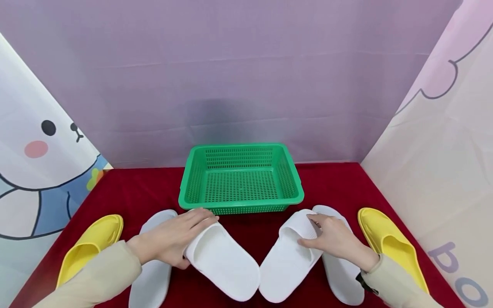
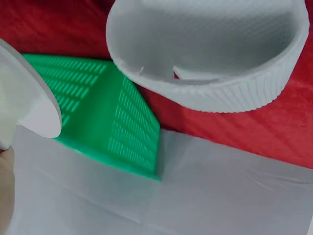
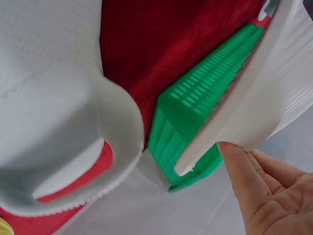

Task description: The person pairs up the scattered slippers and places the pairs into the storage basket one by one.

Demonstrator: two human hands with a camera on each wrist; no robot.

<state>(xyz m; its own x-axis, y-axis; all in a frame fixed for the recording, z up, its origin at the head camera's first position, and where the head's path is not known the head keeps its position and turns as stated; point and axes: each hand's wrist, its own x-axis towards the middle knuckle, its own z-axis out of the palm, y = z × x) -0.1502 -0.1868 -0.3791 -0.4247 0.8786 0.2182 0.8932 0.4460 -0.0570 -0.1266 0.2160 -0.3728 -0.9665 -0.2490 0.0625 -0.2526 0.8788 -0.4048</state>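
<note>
My left hand [image 1: 179, 237] grips a white slipper [image 1: 229, 265] by the side of its strap. With thumb and fingers, my right hand [image 1: 335, 237] pinches the strap of another white slipper [image 1: 285, 267]. The heels of these two slippers meet, or nearly meet, in the middle of the head view. Under my left forearm lies a third white slipper [image 1: 150, 284], partly covered. One more white slipper [image 1: 343, 273] lies beneath my right wrist. In the right wrist view, my right hand [image 3: 266, 191] holds the slipper [image 3: 254, 107] at its edge.
A green perforated basket [image 1: 186, 188] stands at the back of the red cloth [image 1: 327, 179], just beyond the held slippers. Yellow slippers lie at the far left [image 1: 90, 239] and far right [image 1: 396, 244]. Fabric walls [image 1: 246, 85] close off the back and sides.
</note>
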